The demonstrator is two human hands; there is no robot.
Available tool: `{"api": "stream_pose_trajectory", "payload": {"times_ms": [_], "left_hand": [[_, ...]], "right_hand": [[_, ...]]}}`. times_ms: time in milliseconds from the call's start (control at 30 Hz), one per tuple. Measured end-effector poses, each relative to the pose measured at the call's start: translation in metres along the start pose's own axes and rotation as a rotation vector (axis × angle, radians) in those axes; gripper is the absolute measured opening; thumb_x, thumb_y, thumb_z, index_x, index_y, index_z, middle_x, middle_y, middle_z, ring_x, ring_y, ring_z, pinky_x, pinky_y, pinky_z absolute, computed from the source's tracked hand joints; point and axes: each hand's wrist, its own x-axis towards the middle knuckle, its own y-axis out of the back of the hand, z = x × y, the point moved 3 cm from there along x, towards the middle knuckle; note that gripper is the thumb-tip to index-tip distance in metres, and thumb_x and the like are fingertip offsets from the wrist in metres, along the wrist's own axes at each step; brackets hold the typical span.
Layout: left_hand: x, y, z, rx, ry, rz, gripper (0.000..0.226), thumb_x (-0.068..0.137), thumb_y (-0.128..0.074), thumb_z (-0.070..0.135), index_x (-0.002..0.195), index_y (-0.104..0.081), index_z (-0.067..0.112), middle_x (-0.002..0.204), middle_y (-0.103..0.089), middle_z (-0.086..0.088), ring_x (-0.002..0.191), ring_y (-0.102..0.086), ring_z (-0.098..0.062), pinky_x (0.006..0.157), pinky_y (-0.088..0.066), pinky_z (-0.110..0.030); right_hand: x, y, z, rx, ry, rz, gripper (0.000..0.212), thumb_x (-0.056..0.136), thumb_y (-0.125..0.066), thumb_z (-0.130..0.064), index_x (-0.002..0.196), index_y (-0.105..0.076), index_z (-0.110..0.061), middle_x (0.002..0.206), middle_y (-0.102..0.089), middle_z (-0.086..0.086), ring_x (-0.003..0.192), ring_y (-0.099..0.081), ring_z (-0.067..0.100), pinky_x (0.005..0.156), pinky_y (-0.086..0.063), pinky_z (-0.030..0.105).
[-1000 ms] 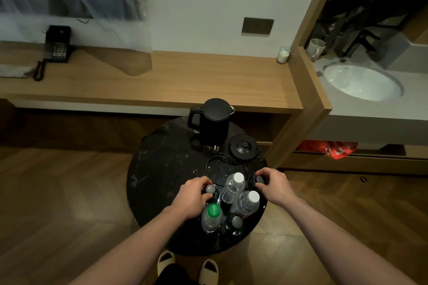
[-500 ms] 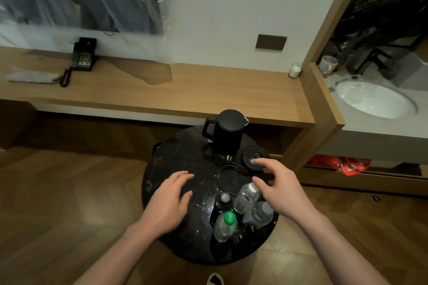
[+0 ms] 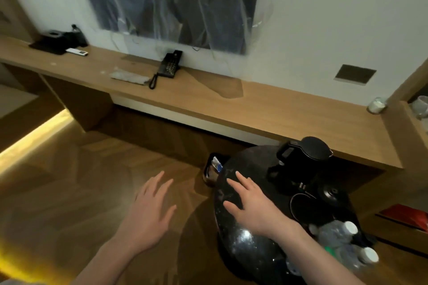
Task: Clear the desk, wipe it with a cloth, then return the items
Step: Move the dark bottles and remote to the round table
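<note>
Bench: the long pale wooden bench [image 3: 266,109] runs along the wall, mostly bare on its right stretch.
Cloth: a crumpled grey cloth [image 3: 129,75] lies on the bench, touching the coiled cord of a black corded telephone [image 3: 170,66].
Cleared items: a black electric kettle [image 3: 305,159], its round base [image 3: 331,193] and several clear plastic bottles with white caps [image 3: 342,238] stand on a round black marble side table [image 3: 250,245], in front of the bench.
Change: half a second ago I had both hands near the bottles; now my view has swung left toward the cloth.
Left hand: my left hand [image 3: 148,213] hovers over the floor, fingers spread, holding nothing.
Right hand: my right hand [image 3: 251,205] hovers over the side table, fingers straight, empty.
Meaning: clearing looks done; I judge fetching the cloth is next.
</note>
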Motion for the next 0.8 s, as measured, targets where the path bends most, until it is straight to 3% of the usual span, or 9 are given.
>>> {"api": "stream_pose_trajectory", "payload": {"times_ms": [200, 333, 500, 800], "left_hand": [[-0.018, 0.037, -0.112, 0.131, 0.113, -0.006, 0.073, 0.103, -0.033, 0.063, 0.163, -0.003, 0.035, 0.170, 0.018, 0.002, 0.158, 0.012, -0.022, 0.128, 0.002, -0.042], [-0.024, 0.063, -0.163, 0.104, 0.149, 0.019, 0.087, 0.087, -0.010, 0.076, 0.163, -0.003, 0.035, 0.170, 0.021, 0.003, 0.158, 0.013, -0.024, 0.125, 0.005, -0.041], [-0.010, 0.091, -0.210, 0.062, 0.210, 0.083, 0.074, 0.102, -0.035, 0.063, 0.164, -0.002, 0.036, 0.168, 0.025, 0.005, 0.156, 0.019, -0.021, 0.126, 0.007, -0.042], [0.068, 0.135, -0.290, 0.024, 0.286, 0.127, 0.076, 0.101, -0.043, 0.059, 0.163, -0.005, 0.036, 0.167, 0.026, 0.007, 0.155, 0.022, -0.019, 0.126, 0.009, -0.043]], "right_hand": [[0.054, -0.044, -0.088, -0.094, 0.024, -0.023, 0.071, 0.102, -0.041, -0.063, 0.163, -0.012, -0.042, 0.171, 0.012, -0.015, 0.158, 0.015, 0.020, 0.129, -0.004, 0.046], [0.081, -0.061, -0.135, -0.126, 0.052, -0.031, 0.072, 0.101, -0.040, -0.065, 0.163, -0.012, -0.042, 0.171, 0.014, -0.014, 0.158, 0.016, 0.021, 0.129, -0.005, 0.048], [0.123, -0.063, -0.186, -0.162, 0.103, -0.049, 0.073, 0.101, -0.042, -0.064, 0.163, -0.010, -0.042, 0.170, 0.015, -0.015, 0.157, 0.016, 0.019, 0.128, -0.005, 0.050], [0.242, -0.051, -0.263, -0.153, 0.180, -0.070, 0.069, 0.103, -0.045, -0.059, 0.162, -0.014, -0.043, 0.170, 0.011, -0.016, 0.157, 0.013, 0.016, 0.126, -0.007, 0.045]]}}
